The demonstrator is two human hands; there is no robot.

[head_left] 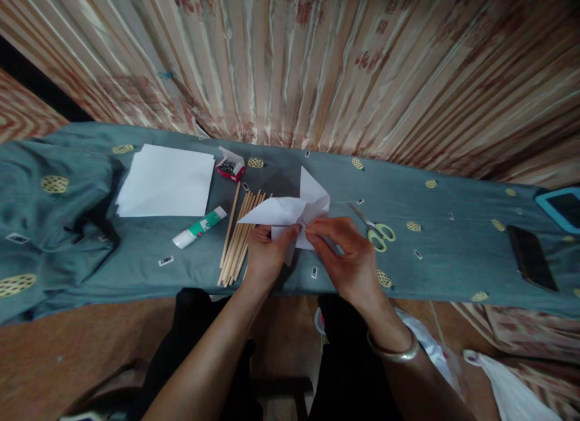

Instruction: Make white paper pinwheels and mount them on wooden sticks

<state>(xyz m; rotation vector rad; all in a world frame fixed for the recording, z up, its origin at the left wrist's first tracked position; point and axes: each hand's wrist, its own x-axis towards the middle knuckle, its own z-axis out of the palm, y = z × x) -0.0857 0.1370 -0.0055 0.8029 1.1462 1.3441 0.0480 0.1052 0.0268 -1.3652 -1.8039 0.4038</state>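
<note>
Head camera view: both hands pinch a folded white paper pinwheel [290, 214] at its centre, left hand [267, 255] and right hand [351, 258] with fingertips closed together on it, above a grey-blue cloth [453, 252]. At nine o'clock lie wooden sticks [238, 237], then a glue stick [199, 228]. At three o'clock lie green-handled scissors [374, 228]. At ten o'clock sits a paper stack [165, 180].

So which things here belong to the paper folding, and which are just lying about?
In hand or likely supplies:
folded paper, in left hand and right hand
sticks
glue
pin box
paper stack
scissors

Lying about:
phone
blue case
</note>
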